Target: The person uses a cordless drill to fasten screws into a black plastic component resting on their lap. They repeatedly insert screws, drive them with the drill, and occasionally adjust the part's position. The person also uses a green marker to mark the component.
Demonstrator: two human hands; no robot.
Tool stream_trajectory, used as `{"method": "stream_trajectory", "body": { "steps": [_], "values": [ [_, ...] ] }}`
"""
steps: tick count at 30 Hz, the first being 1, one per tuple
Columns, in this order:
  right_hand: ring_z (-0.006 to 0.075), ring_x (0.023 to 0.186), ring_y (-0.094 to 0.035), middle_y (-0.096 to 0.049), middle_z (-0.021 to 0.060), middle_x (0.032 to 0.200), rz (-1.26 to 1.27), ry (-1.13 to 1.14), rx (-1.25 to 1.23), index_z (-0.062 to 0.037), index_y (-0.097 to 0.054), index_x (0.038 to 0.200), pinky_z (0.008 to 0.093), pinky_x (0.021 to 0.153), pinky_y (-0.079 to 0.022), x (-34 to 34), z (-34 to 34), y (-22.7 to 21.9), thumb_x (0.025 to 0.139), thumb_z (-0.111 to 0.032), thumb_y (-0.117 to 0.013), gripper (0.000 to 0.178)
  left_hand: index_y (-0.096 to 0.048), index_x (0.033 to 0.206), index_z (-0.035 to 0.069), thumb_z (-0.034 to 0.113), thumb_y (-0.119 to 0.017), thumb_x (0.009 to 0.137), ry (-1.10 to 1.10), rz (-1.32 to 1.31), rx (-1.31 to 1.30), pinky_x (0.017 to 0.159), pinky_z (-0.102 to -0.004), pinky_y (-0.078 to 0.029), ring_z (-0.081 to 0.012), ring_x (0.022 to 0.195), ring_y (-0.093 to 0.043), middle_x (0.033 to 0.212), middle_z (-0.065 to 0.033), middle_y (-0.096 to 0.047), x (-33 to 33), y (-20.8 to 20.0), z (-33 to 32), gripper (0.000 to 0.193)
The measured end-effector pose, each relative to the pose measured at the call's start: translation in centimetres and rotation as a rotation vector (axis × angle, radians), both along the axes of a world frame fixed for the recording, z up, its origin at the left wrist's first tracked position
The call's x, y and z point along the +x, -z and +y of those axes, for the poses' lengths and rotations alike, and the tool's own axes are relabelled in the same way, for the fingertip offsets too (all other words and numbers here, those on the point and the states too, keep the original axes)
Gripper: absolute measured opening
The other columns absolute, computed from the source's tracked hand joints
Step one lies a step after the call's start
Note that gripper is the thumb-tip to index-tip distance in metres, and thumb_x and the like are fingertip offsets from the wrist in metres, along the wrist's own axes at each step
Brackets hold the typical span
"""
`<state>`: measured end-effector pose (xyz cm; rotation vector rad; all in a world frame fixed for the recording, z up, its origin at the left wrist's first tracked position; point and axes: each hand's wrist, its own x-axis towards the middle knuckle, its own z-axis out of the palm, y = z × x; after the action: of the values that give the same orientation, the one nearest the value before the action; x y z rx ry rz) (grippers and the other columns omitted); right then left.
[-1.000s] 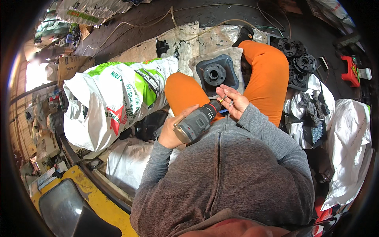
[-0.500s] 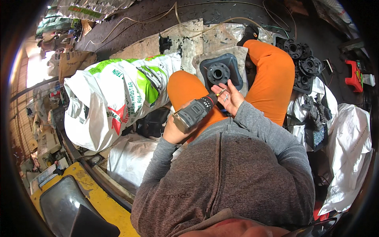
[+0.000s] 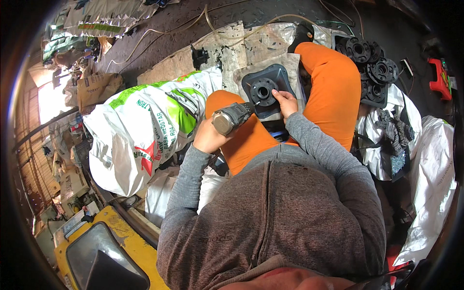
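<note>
My left hand (image 3: 212,136) is wrapped round the handle of a grey and black cordless drill (image 3: 232,118). The drill's front end reaches the lower left edge of a round black flange (image 3: 264,92) with a central hole and smaller holes round it. That flange tops a black, square-based plastic part (image 3: 279,73) lying between my legs. My right hand (image 3: 287,102) is curled, its fingertips at the right side of the flange. What its fingers enclose is hidden. A light sliver, perhaps a screw, shows near the drill's tip, too small to be sure of.
A large white and green sack (image 3: 140,130) stands on my left. Several black flanged parts (image 3: 384,70) are piled beyond my right knee, near a red tool case (image 3: 439,79). White sacks (image 3: 430,179) lie on the right. A hose (image 3: 208,19) crosses the floor ahead.
My right hand, open with small screws on its palm before, has moved to the flange and curled. The drill has swung forward from over that palm to the flange.
</note>
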<state>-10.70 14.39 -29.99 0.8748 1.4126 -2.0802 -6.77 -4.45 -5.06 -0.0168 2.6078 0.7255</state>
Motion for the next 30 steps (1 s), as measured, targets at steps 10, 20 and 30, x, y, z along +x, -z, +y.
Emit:
{"method": "stream_trajectory", "body": {
  "steps": [10,20,30],
  "values": [
    [0.0129,0.085,-0.059,-0.066,0.0054,0.093,-0.01,-0.022,-0.081,0.0031,-0.063,0.105,0.0256,0.078,-0.045,-0.3,-0.1,-0.1,0.081,-0.027,-0.076,0.04,-0.061,0.109,0.002,0.017,-0.077,0.071,0.073,-0.205,-0.115,0.08,-0.0339,-0.052,-0.025,0.091,-0.066,0.1,-0.0131,-0.067,-3.6,-0.4,1.2,0.044],
    [0.0082,0.075,-0.055,-0.062,-0.0016,0.081,-0.035,0.003,-0.083,-0.0026,-0.065,0.094,0.0225,0.072,-0.044,-0.3,-0.4,-0.2,0.084,-0.02,-0.074,0.022,-0.063,0.104,0.003,0.013,-0.077,0.067,0.062,-0.173,-0.093,0.077,-0.0366,-0.052,-0.0295,0.086,-0.066,0.093,-0.0139,-0.068,-4.2,0.5,1.8,0.041],
    [0.0104,0.076,-0.059,-0.066,0.0031,0.084,0.046,-0.075,-0.098,0.0011,-0.065,0.099,0.0242,0.071,-0.046,-0.2,0.4,-0.9,0.085,-0.025,-0.072,0.031,-0.062,0.105,0.003,0.015,-0.077,0.068,0.092,-0.218,-0.13,0.08,-0.0359,-0.052,-0.0295,0.09,-0.066,0.097,-0.0148,-0.067,-4.4,1.5,2.1,0.042]
  ]
}}
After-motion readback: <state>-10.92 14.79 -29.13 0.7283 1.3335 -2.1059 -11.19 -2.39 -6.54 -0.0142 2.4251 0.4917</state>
